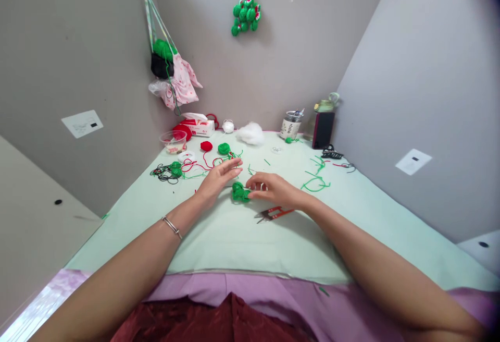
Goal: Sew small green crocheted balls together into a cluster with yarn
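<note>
1. The green piece (237,192) is small, lumpy and rounded, bright green, apparently of worked yarn with a bumpy surface; finer stitches are too small to make out.
2. It lies near the middle of the tabletop (250,248), between the two hands, just beside the right fingertips.
3. The tabletop cover is pale green and smooth. Soft white fluff (250,133) sits toward the back, with a round red yarn ball (206,146) and a green yarn ball (224,148) to its left.
4. Snips (276,212) with orange handles and pointed metal blades lie below the right hand (273,190).
5. The right hand curves inward, thumb and fingers bent at the piece's edge; whether they grip it cannot be told.
6. The left hand (215,181) reaches up and inward, fingers stretched, thumb slightly apart from them.
</note>
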